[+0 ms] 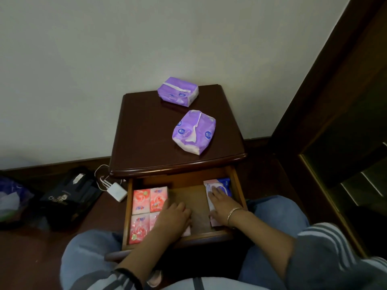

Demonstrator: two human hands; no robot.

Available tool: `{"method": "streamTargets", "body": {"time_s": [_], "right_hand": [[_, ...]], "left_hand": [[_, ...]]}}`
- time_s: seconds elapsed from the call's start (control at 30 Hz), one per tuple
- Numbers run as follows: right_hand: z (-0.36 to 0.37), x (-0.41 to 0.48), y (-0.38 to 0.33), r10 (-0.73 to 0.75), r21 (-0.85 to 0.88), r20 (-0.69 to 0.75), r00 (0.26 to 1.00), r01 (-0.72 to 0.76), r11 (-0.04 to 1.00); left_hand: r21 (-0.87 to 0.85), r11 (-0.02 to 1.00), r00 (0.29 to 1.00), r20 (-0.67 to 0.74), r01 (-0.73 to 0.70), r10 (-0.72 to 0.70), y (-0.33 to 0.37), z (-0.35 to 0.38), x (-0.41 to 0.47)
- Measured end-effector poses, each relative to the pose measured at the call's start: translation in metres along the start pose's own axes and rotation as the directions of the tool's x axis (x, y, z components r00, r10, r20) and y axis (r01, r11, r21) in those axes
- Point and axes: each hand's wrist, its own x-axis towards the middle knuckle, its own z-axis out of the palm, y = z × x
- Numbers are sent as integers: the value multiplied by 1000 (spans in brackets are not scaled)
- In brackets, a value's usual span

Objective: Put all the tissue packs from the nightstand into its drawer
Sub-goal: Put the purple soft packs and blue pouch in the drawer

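Head view, looking down into an open drawer [188, 197] pulled out from under a dark nightstand [146, 132]. Not yet moved: 2 purple tissue packs, the far pack [178, 91] near the wall and the near pack [193, 131] closer to the front edge, both lying on top, well apart from either hand. Already inside: a block of pink packs [144, 200] at the drawer's left, a pink-and-blue pack [219, 184] at its right.

Left hand [173, 214] laid on the pink block, fingers flat and relaxed, gripping nothing. Right hand [222, 204] pressed flat on the pink-and-blue pack, fingers straight, grasping nothing either.

Leaves only a bare strip of drawer floor between the 2 hands, probably tight for 2 bulky purple packs side by side. Likely trouble from here:
- Stacking them too high and jamming the drawer against the top's underside on closing.
- Crushing the near pack's torn-looking opening and pulling tissue loose.
- Knocking the near pack off the front edge while reaching past it for the far pack.

Worth sliding both drawer loads outward first.
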Motion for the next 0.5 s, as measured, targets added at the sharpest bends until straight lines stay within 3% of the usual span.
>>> {"method": "streamTargets", "body": {"time_s": [0.13, 0.27, 0.4, 0.5], "right_hand": [[-1, -1, 2, 3, -97, 37, 999, 1, 995], [7, -17, 12, -22, -71, 25, 999, 24, 997], [2, -35, 15, -60, 198, -279, 959, 118, 973], [-28, -42, 15, -91, 190, -536, 839, 225, 956]], "left_hand": [[-45, 999, 999, -44, -25, 23, -7, 7, -5], [-113, 993, 995, -91, -46, 36, -13, 11, -7], [-224, 970, 976, -211, -95, 47, -17, -3, -17], [-291, 946, 928, -372, -145, 28, -30, -29, -27]]}}
